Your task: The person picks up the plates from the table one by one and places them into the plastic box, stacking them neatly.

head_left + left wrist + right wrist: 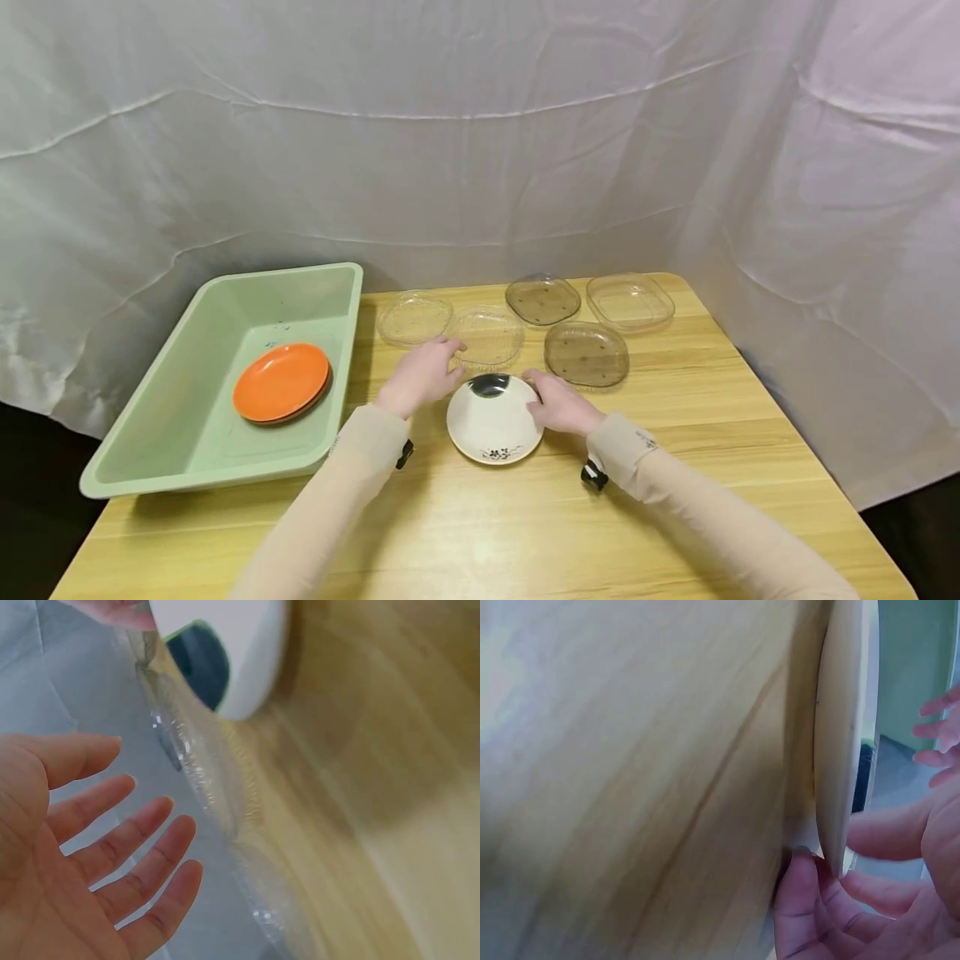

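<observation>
A white plate [491, 425] with a dark green patch at its far rim and a small floral print at the near rim is over the middle of the table. My right hand [562, 404] pinches its right edge; in the right wrist view the thumb lies on the upper face and the fingers [802, 900] reach under the rim. To the plate's upper left, my left hand [422, 379] is held with fingers spread, apart from the plate. The left wrist view shows that hand [112, 862] holding nothing.
A pale green basin [165, 400] stands at the left, with an orange plate [281, 382] stacked on another inside. Behind the hands lie several clear dishes [491, 337] and two brownish transparent dishes [587, 354]. A grey-white curtain [450, 183] hangs behind the table.
</observation>
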Available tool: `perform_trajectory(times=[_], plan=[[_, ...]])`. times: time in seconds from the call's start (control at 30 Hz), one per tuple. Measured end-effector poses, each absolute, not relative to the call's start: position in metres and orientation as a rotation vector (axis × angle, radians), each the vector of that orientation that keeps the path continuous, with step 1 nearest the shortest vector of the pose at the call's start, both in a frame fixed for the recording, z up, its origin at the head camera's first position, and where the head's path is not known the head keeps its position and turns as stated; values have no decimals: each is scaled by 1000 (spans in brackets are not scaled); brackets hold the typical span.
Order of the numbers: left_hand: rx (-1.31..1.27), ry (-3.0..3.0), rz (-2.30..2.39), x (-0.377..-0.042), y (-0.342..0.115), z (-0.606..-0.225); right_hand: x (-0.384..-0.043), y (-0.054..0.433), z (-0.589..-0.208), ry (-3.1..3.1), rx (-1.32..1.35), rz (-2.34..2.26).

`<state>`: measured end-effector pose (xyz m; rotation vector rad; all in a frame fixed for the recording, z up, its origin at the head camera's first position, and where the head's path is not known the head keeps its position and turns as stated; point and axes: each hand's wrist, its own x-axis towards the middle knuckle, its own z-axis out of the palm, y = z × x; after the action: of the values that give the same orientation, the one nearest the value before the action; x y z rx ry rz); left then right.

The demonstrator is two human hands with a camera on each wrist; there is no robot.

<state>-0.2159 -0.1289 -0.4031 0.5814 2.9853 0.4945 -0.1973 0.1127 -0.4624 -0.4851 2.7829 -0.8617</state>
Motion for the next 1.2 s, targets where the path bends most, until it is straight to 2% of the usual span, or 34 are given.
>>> perform_trajectory(times=[0.53, 1.2], plan=[[502, 2976, 631, -214, -138, -429, -205, 93, -463, 2874, -221, -701], [457, 2965, 767, -209, -144, -431, -208, 109, -473, 2792, -203, -1116]])
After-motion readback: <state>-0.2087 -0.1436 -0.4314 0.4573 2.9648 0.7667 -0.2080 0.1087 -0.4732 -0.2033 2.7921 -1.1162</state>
